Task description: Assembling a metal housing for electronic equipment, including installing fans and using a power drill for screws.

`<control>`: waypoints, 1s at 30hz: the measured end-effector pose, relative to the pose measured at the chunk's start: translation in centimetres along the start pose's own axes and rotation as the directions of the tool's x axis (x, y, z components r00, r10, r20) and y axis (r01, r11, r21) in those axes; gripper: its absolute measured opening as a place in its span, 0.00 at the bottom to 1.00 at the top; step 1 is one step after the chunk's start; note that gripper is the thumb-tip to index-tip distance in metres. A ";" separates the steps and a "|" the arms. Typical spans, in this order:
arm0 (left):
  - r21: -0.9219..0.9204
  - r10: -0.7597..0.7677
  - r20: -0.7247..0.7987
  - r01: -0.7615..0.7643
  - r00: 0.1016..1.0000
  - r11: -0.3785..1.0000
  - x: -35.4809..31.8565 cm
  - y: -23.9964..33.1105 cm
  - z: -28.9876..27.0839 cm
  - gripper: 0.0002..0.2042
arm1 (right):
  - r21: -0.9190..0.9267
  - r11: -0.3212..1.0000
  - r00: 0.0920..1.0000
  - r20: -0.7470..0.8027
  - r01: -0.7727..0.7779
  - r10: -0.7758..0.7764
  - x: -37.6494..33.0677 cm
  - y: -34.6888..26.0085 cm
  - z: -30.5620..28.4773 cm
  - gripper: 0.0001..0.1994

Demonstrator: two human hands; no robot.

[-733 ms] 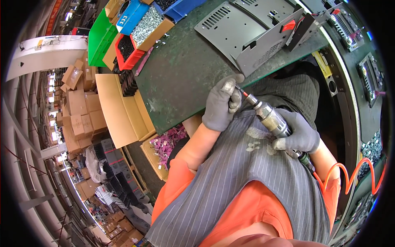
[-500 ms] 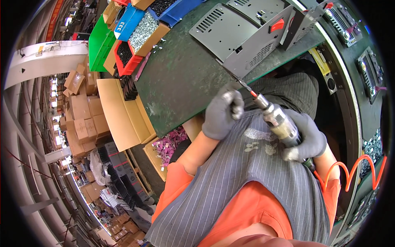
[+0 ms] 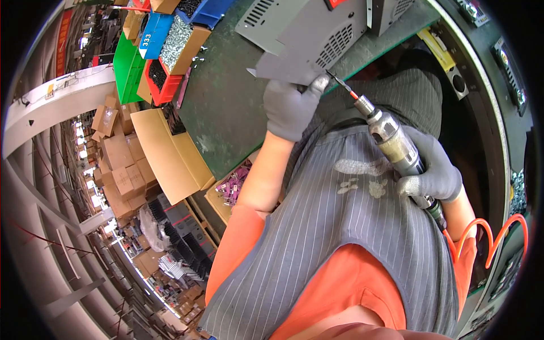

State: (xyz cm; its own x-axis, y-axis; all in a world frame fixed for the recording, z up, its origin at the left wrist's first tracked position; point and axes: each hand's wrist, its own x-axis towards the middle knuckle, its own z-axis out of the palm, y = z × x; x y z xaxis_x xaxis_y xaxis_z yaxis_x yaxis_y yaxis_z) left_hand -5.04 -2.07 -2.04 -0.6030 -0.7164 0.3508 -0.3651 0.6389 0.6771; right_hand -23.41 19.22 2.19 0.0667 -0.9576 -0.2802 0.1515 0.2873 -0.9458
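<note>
My gloved right hand (image 3: 433,167) is wrapped round a pneumatic screwdriver (image 3: 396,141), whose long bit points up and left. An orange coiled air hose (image 3: 481,224) runs from its rear end. The bit's tip is close to my left thumb and the near edge of a grey sheet-metal housing (image 3: 317,34). My gloved left hand (image 3: 294,107) pinches the near corner of that housing, thumb on the edge and the other fingers partly hidden. The housing has slots, a round field of holes and a red part at the top.
Bins stand at the back left: a green one (image 3: 127,71), a red one (image 3: 164,82) with dark screws, and a box of silvery screws (image 3: 175,45). An open carton (image 3: 170,153) adjoins the green worktable (image 3: 226,107). At right, fan-like units lie beyond a rail (image 3: 481,62).
My left hand has moved up and left, from beside the bit onto the housing's corner. The housing has shifted and turned. The screwdriver remains in my right hand, slightly to the right.
</note>
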 end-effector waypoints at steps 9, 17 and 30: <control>0.227 0.096 0.317 -0.174 0.944 0.958 2.4 -0.2 -2.4 0.14 | 0.045 0.996 0.997 0.018 -0.072 0.071 0.8 -1.1 0.2 0.39; 0.272 0.065 0.360 -0.172 0.931 0.947 2.1 0.1 -2.5 0.13 | 0.046 0.997 0.998 -0.028 0.056 -0.055 1.7 -0.8 1.2 0.37; -0.230 -0.163 0.442 0.287 0.882 0.930 2.0 -1.0 -4.0 0.15 | 0.005 1.000 1.000 -0.014 0.002 -0.002 2.3 -3.8 1.4 0.35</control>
State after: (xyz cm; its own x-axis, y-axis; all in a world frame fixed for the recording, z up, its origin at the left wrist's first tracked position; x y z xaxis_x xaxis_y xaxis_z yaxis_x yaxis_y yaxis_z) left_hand -3.08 -5.24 0.55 -0.7860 -0.6122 -0.0864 -0.3494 0.3246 0.8790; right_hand -22.50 15.99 5.34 0.0530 -0.9583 -0.2809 0.1562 0.2858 -0.9455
